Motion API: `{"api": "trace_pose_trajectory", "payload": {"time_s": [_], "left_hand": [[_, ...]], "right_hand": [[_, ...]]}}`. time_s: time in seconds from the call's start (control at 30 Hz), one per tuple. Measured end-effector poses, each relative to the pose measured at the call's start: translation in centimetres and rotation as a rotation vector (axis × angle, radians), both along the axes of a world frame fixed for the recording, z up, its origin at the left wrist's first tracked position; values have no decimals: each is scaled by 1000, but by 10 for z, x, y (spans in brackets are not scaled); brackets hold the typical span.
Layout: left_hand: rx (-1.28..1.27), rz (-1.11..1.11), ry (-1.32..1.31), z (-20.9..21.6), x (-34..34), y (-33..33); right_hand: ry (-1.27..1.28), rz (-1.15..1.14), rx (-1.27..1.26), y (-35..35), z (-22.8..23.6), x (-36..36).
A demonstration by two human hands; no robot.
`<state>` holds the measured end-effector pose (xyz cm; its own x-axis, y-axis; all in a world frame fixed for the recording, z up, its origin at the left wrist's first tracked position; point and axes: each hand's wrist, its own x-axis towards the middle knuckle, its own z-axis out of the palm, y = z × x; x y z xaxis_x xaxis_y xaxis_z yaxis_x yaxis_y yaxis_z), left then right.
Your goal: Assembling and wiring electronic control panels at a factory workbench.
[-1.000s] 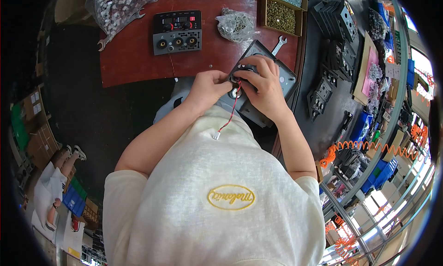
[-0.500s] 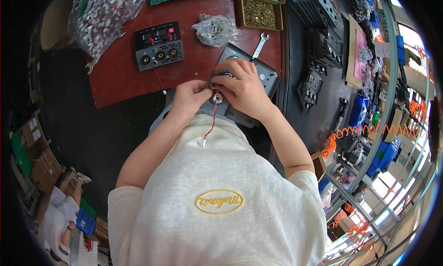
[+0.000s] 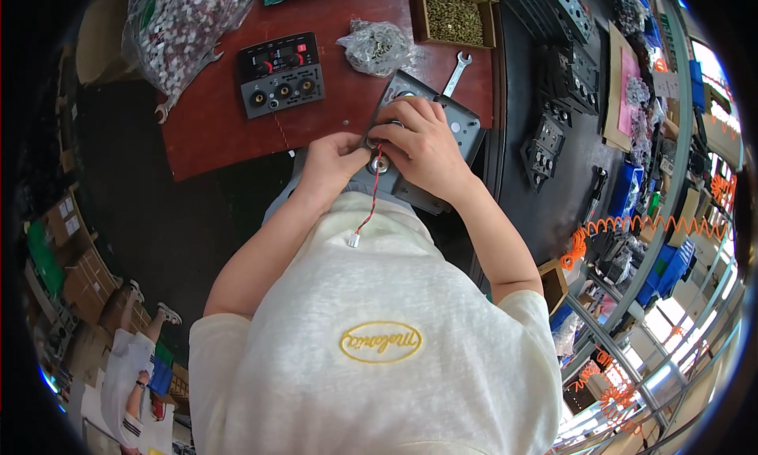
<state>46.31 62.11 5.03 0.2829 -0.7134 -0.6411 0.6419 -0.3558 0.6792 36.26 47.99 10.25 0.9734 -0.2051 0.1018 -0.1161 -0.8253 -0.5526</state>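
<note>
Grey metal panel sits tilted before the person, at the red table's near right edge. Compared with half a second ago, little changes: the left hand stays pinched at the panel's left side, and the right hand stays curled over it; what their fingertips grip, I cannot tell. Red-and-black wire still trails nearer, its white plug loose against the shirt. Handling at that one spot thus seems unfinished.
</note>
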Motion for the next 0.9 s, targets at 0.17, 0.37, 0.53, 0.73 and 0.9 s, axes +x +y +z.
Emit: {"api": "trace_pose_trajectory", "payload": {"time_s": [0.17, 0.37, 0.53, 0.73, 0.9], "left_hand": [[24, -23, -27, -7, -1, 4], [22, -46, -75, -13, -2, 6], [15, -31, -76, -5, -1, 5], [-1, -10, -54, -7, 3, 8], [15, -51, -72, -11, 6, 13]], "right_hand": [[27, -12, -41, 2, -2, 0], [96, 14, -68, 1, 3, 4], [76, 26, -64, 4, 2, 6], [63, -4, -31, 9, 1, 10], [86, 38, -69, 11, 1, 14]]}}
